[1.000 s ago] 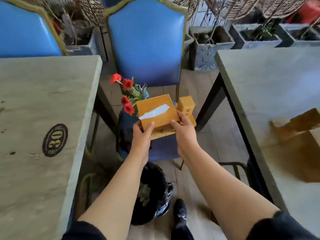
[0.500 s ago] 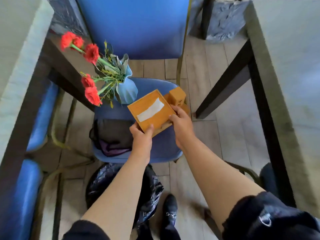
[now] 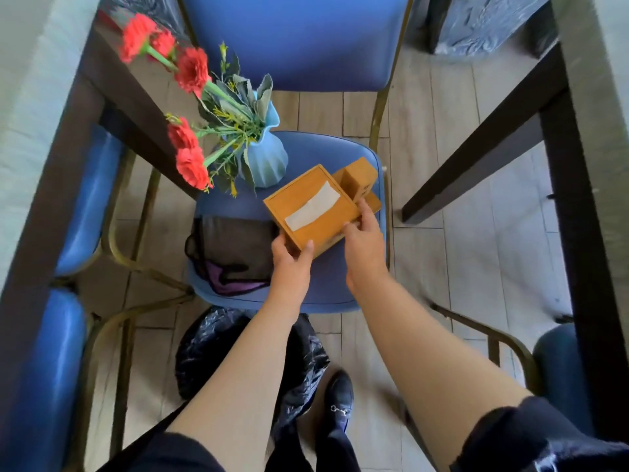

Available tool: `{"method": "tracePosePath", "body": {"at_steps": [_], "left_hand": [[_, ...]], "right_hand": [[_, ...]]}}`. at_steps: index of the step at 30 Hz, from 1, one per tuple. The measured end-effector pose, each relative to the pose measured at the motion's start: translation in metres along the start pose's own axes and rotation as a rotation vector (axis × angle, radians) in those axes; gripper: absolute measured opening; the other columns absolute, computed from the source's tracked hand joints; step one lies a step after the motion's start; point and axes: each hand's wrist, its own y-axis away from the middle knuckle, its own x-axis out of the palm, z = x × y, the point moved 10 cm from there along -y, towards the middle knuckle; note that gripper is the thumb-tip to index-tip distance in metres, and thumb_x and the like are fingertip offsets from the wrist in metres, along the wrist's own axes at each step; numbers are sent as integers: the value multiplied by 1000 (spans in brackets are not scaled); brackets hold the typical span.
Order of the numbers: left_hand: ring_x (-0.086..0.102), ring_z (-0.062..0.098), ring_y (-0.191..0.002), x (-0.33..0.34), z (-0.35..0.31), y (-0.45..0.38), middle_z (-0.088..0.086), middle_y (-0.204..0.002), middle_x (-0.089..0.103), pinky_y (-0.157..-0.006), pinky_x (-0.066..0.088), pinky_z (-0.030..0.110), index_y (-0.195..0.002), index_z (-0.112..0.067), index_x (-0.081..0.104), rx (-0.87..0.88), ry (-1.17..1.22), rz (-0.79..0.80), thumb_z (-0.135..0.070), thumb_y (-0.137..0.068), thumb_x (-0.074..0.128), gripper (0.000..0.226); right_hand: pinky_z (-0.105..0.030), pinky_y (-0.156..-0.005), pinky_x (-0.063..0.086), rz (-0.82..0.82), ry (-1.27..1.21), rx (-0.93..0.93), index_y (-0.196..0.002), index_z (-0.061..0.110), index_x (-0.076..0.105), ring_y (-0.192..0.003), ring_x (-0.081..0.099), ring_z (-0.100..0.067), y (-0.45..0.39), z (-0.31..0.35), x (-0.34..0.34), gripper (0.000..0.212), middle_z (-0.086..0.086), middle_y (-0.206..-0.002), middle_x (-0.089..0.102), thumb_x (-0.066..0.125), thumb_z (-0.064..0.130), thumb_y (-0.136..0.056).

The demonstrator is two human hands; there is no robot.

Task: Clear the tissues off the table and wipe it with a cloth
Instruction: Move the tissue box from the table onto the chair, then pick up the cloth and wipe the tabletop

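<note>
Wooden tissue box (image 3: 311, 207): held two-handed, left hand (image 3: 292, 264) pinching the near corner, right hand (image 3: 362, 238) clasping the right edge; a white tissue shows in the slot. Long axis runs diagonally away to the right. Beneath: padded blue chair seat (image 3: 323, 287). Left of the grip: folded dark cloth (image 3: 235, 252). Beyond: ribbed blue vase (image 3: 263, 160), red flowers.

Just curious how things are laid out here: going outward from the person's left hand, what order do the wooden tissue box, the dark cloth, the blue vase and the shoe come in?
From the left hand:
1. Wooden tissue box, held.
2. Dark cloth, beside it on the seat.
3. Blue vase, at the seat's back.
4. Shoe, on the floor.
</note>
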Motion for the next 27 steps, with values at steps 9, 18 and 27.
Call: {"method": "tracePosePath", "body": {"at_steps": [9,18,27], "left_hand": [[54,12,-113,-110,-21,21,-4,-123,60,-93,40,22,-116,-20,66,223,-477,-253,-7,-99,42,32],[41,20,-124,-136,3,-2,-3,-139,43,-101,40,30,-145,-23,42,375,-990,-108,-9,-96,46,51],[41,20,-122,-161,23,-1,0,-137,36,-101,40,31,-147,-14,35,213,-1065,4,-17,-99,43,49]], "right_hand": [[-32,-94,46,-32,278,233,-121,19,61,-109,57,-15,78,-75,43,31,1,-123,63,45,13,-96],[-37,-94,43,-56,559,143,-130,8,52,-119,53,-32,50,-95,95,42,-13,-129,56,59,19,-90],[-47,-90,51,23,615,240,-98,5,63,-100,60,-36,46,-96,132,37,-14,-101,67,67,38,-82]]}}
